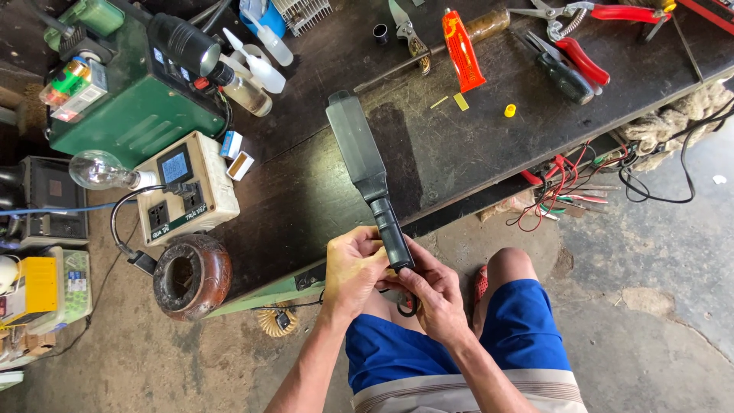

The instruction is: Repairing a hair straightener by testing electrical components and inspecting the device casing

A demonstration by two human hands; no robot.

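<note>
While both hands grip its black handle, the paddle-shaped handheld scanner [365,164] slants up over the table's [459,145] front edge; left hand [353,269] clamped | right hand [430,289] clamped lower | orange tube [462,50] near far edge

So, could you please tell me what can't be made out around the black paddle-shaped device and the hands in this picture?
- Head view: the bottom end of the black paddle-shaped device is covered by the left hand and the right hand.
- A black loop shows below the fingers; where it attaches is hidden.
- The red-handled pliers are cut off by the top edge.
- The beige meter box screen is too small to read.
</note>
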